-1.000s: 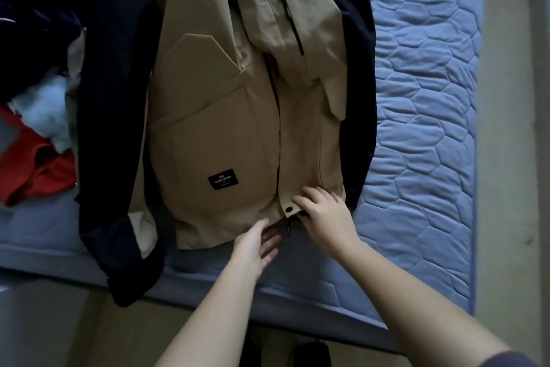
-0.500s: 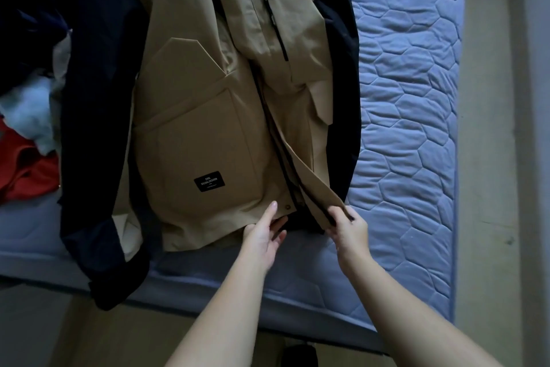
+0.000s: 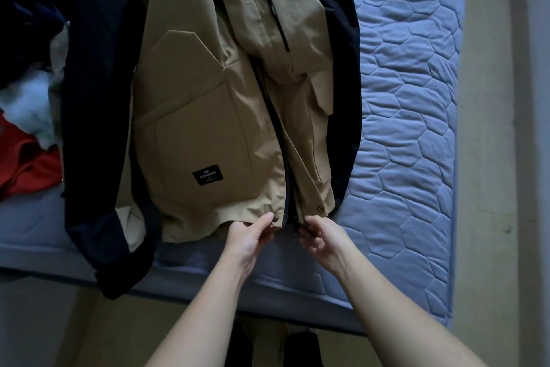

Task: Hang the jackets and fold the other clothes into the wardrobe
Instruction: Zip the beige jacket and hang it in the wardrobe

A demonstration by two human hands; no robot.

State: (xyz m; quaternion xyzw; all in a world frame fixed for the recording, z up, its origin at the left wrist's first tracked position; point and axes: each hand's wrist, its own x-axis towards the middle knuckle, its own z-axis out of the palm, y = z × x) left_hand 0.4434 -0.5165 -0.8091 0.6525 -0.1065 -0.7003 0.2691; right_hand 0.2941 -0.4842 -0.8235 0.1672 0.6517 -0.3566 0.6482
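Note:
A tan jacket (image 3: 208, 116) with dark navy sleeves lies front-up on the blue quilted mattress (image 3: 410, 134), its hem toward me. Its black front zipper runs down the middle and is undone. A small black label sits on the left pocket. My left hand (image 3: 253, 235) pinches the hem of the left front panel, beside a brass snap. My right hand (image 3: 323, 237) pinches the bottom of the right front panel at the zipper's lower end. The two hands are a short gap apart.
A heap of other clothes lies at the left: a red garment (image 3: 26, 167), a pale blue one (image 3: 26, 99) and dark navy fabric (image 3: 26, 24). The mattress edge runs across the bottom, with floor (image 3: 491, 158) at the right and below.
The right front panel, pulled open half a second ago, is back alongside the left one. Both hands have closed into pinches on the hem at the zipper's bottom.

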